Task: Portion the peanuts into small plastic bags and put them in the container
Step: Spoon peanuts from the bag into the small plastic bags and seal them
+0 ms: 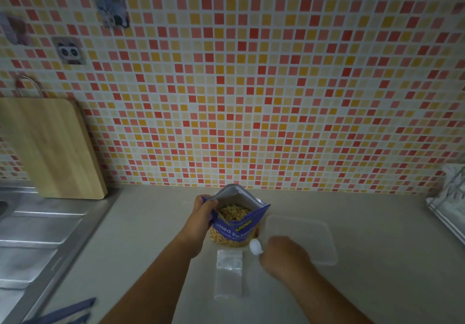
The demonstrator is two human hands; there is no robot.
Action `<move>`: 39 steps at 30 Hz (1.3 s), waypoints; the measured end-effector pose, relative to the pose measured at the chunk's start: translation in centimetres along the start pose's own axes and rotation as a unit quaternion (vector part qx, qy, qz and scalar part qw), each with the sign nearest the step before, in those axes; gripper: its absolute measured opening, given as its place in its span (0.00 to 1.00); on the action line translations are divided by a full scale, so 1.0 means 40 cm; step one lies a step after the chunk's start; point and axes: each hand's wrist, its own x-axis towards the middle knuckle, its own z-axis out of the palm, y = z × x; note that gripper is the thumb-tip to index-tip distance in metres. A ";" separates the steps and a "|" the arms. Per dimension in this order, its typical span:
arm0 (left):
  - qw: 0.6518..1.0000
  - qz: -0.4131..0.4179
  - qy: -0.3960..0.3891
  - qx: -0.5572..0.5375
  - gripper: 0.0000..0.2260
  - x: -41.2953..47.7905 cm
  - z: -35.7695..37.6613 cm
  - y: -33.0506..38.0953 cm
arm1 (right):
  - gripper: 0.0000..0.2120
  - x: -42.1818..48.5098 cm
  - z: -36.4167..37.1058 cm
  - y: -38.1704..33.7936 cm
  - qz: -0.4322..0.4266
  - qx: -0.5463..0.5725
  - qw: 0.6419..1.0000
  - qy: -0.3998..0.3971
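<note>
Purple bag [236, 225] (open) gripped by left hand [202, 210]; right hand [284, 255] holds scoop [255, 246].

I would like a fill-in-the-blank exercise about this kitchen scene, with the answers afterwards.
The left hand holds open the blue bag of salted ____.
The right hand grips a small ____ spoon.
The small plastic bag lies flat and ____ on the counter.
The clear container stands to the ____ of the blue bag.
Answers: peanuts; white; empty; right.
</note>
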 end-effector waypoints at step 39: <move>0.984 -0.157 0.077 0.024 0.22 -0.030 -0.054 -0.163 | 0.22 0.072 0.149 -0.041 -0.012 0.086 0.994 -0.065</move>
